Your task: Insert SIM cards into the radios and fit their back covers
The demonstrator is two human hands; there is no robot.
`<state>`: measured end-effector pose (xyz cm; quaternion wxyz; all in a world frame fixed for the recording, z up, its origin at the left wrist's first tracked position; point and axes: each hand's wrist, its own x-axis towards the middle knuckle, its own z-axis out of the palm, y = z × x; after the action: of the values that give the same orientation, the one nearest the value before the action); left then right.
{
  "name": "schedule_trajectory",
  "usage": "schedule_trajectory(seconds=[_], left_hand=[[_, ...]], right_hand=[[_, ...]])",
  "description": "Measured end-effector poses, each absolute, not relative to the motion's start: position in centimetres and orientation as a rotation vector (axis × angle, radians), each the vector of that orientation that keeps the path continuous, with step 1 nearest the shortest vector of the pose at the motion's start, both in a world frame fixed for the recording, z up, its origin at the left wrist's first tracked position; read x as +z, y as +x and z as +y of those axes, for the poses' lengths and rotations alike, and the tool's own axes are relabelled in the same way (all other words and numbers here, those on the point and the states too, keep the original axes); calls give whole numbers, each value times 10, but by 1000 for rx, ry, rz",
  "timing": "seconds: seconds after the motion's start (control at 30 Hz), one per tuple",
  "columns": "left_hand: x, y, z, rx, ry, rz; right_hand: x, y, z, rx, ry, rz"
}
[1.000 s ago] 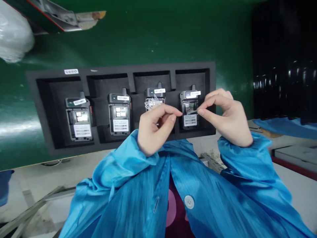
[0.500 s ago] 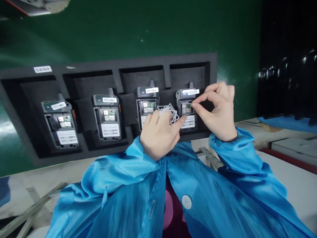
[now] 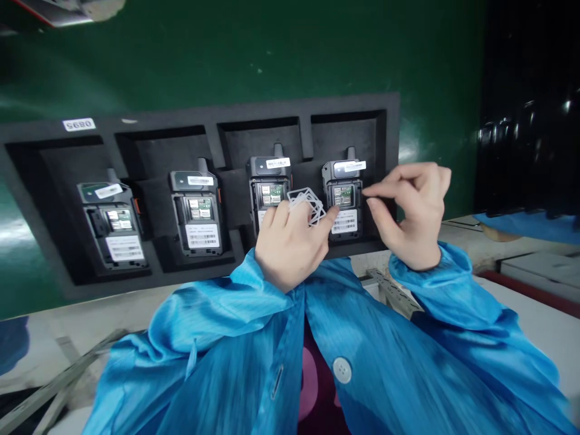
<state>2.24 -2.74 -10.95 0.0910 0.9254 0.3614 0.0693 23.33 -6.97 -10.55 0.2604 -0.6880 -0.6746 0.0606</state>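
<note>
Left hand (image 3: 292, 251), right hand (image 3: 412, 214), open-backed radio (image 3: 344, 220) in the right compartment of a black tray (image 3: 392, 139), on a green table (image 3: 437, 127).
Risk, as judged: white frames (image 3: 312, 204) could slip onto the radio, should the left grip slacken. Left fingers: curled, apparently gripping the frames; thumb seemingly touching the radio's left edge. Right: thumb and forefinger slightly parted beside its right edge, nothing visible between.
</note>
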Motion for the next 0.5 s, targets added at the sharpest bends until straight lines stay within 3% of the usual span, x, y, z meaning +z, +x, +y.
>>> schedule_trajectory(seconds=[0.23,0.5], left_hand=[[-109,25,-30,209,2767,1096],[-97,38,-24,83,2706,1191]], right_hand=[[-110,240,-95,61,-1890,-2238],[-101,233,-82,95,-1995,-2136]])
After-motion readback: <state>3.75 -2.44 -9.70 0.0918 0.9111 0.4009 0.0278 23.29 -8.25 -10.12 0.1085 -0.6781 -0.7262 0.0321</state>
